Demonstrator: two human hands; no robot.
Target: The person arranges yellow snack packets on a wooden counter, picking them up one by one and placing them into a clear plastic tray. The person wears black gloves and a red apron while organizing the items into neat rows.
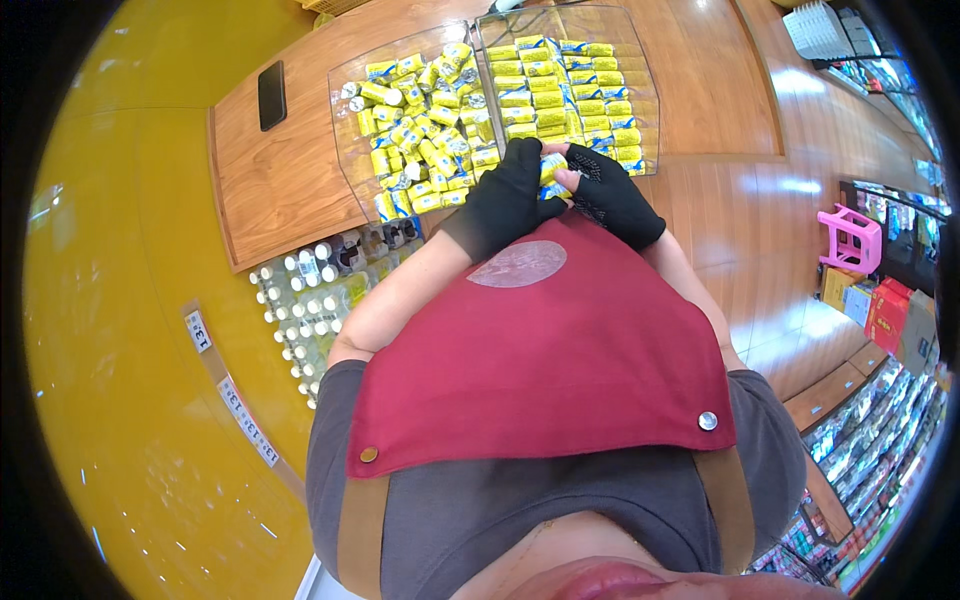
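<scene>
Both hands wear black fingerless gloves and meet over the near edge of the right clear plastic bin (649, 112). My right hand (616, 196) pinches a small yellow wrapped roll (553, 166) between thumb and fingers. Just below that roll is a second yellow roll (553, 190), partly covered by the hands. My left hand (501, 196) curls against the left side of these rolls, back upward; its grip is hidden. In the right bin, yellow rolls (550, 99) lie in neat rows. The left clear bin (346, 161) holds loosely heaped yellow rolls (409, 135).
A black smartphone (272, 95) lies on the wooden counter (262, 180). Bottles with white caps (315, 304) stand below the counter at left. A pink plastic stool (855, 238), boxes (889, 315) and stocked shelves (877, 435) are at right.
</scene>
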